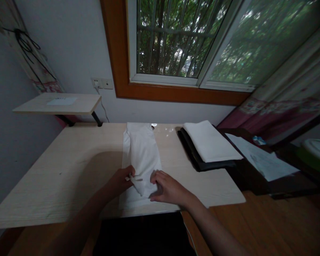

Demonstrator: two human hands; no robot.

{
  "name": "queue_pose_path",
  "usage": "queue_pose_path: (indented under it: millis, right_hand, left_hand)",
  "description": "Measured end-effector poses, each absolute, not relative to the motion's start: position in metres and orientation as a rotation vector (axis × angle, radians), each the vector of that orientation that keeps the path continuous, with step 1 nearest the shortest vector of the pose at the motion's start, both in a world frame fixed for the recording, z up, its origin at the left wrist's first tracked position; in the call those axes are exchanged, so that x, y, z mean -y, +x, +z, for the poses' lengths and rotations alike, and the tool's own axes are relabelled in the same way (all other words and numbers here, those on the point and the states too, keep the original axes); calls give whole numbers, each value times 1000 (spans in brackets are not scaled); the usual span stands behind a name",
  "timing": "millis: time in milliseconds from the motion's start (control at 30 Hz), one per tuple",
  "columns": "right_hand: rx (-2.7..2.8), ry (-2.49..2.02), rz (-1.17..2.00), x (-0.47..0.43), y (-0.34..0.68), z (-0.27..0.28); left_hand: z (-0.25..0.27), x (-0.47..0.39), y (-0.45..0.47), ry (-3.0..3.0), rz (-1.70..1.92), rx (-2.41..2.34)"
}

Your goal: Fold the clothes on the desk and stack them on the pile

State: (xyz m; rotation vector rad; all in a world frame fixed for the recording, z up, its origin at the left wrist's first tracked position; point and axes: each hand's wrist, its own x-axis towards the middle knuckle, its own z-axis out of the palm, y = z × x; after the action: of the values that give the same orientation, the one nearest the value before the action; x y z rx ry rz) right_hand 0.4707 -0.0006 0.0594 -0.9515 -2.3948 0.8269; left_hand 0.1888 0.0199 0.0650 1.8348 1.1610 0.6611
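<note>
A long, folded piece of white cloth (144, 149) lies on the table, running from near the back edge to the front edge. Its near end is bunched up, with a narrow white strip (137, 179) sticking out across it. My left hand (125, 177) is closed in a pinch on the cloth's left side, where the strip emerges. On the right side of the near end, my right hand (166, 186) touches the cloth with thumb and fingers curved and apart. A flat white layer (125, 201) shows beneath the bunched part.
On the pale table (69, 153), a white folded stack (210, 140) rests on a black folded item (192, 149) at the right. A small raised shelf (82, 105) stands at the back left. Beyond the right edge is a dark surface with a paper sheet (258, 156).
</note>
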Motion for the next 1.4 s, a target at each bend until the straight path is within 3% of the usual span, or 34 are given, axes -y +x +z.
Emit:
queue_pose_path:
  millis: [300,567,900,1200,1400]
  right_hand:
    - [2572,-931,740,1,489,59]
    - [2410,-1061,987,8,499,82]
    - [2464,-1031,1322,-4,525,76]
    - [2480,-934,819,-41,493,78]
    - [2623,-942,858,-50,481,66]
  left_hand:
    - [62,-8,170,1601,692,-1184]
    - [38,13,146,1276,637,-1045]
    - [42,3,155,1557,400,-1261]
    - [57,12,152,1577,314,-1074]
    - [65,10,141,1654,233,-983]
